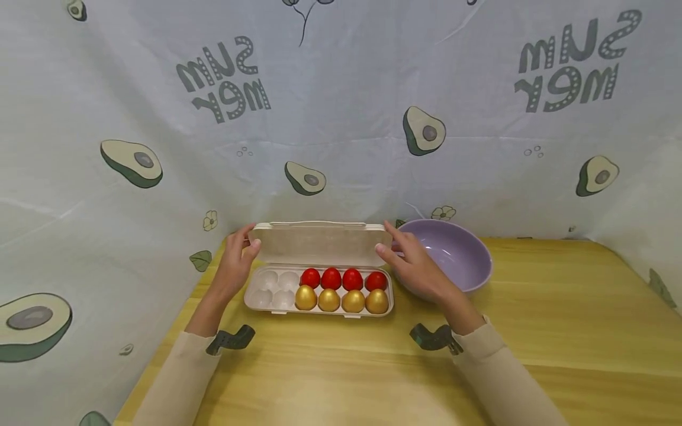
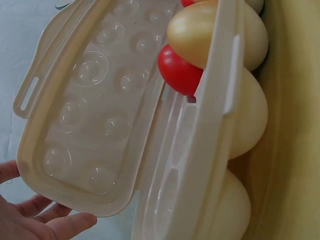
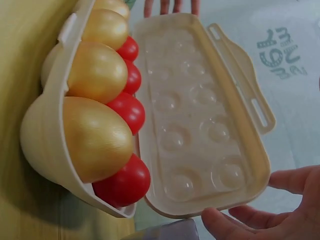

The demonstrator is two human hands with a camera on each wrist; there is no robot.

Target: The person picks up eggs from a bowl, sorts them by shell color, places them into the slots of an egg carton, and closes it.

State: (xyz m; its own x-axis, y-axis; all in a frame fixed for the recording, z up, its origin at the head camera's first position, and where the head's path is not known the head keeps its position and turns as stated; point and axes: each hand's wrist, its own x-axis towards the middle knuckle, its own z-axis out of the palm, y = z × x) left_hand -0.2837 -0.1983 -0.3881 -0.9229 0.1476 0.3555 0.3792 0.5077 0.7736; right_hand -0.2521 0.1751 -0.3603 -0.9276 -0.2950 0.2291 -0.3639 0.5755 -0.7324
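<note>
An egg carton (image 1: pixel 267 283) of pale plastic stands on the table with its lid (image 1: pixel 319 245) raised at the back. Red eggs (image 1: pixel 331 278) fill part of its rear row, and gold eggs (image 1: pixel 329 300) line the front row before them. Several cups at the left end are bare. My left hand (image 1: pixel 235 260) holds the left end of the lid, its thumb toward the inner side. At the other end, my right hand (image 1: pixel 412 263) grips the lid's right edge between thumb and fingers. In the right wrist view, fingertips (image 3: pixel 215 220) lie right at the lid's corner.
A purple bowl (image 1: pixel 476 254) stands just right of the carton, partly behind my right hand. The wooden table (image 1: pixel 330 367) extends in front and to the right. A light curtain (image 1: pixel 351 77) printed with avocados hangs behind and along the left side.
</note>
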